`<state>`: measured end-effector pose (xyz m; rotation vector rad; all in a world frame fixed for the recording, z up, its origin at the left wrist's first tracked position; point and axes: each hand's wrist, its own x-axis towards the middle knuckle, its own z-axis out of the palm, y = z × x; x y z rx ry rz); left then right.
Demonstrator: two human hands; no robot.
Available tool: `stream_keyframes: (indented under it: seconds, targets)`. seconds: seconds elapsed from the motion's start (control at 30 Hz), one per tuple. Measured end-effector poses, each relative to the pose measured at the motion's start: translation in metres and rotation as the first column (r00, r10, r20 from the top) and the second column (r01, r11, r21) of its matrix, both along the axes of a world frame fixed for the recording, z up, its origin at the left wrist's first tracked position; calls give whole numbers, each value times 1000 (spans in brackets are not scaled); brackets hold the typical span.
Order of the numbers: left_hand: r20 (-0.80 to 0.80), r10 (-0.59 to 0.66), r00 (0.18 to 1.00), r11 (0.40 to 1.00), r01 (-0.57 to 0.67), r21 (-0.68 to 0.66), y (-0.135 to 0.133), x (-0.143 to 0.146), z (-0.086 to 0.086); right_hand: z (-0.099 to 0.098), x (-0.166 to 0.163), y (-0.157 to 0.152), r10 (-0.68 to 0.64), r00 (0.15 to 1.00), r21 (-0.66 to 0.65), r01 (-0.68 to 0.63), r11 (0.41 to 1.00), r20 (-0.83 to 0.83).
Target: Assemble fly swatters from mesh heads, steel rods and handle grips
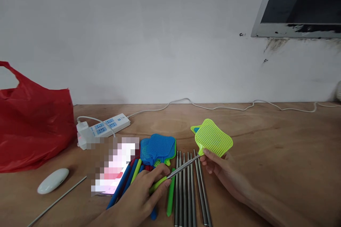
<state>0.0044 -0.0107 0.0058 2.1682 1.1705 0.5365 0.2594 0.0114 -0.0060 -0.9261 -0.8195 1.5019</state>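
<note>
My left hand [142, 189] is closed round the yellow-green handle [159, 183] of a fly swatter. Its steel rod [183, 166] slants up to a yellow-green mesh head [214, 138], which my right hand [222, 168] pinches at the neck. Below the rod lie several loose metal rods [184, 198], side by side. Blue swatter heads [161, 146] are piled just beyond my left hand, with green ones partly hidden beneath. Around that hand are plastic handle tubes, among them a green one [171, 195] and a blue one [117, 188]. Behind the held head, another yellow-green head [194, 128] shows partly.
At left stand a red plastic bag [37, 124] and a white power strip [110, 125] with a plugged-in adapter. A lit phone [115, 170], partly blurred out, and a white mouse-shaped object [53, 181] lie nearby. A white cable [221, 108] runs along the wall.
</note>
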Motion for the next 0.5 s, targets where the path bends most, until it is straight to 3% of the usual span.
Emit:
stream_keyframes:
  seconds: [0.27,0.5]
  targets:
    - [-54,16,998,997,-12,79,1,0,0,-5,1,-2,0,1000,-5,0,1000,18]
    - [-90,-42,995,993,51,105,1,0,1,-7,-5,-10,48,996,1,-48,999,69]
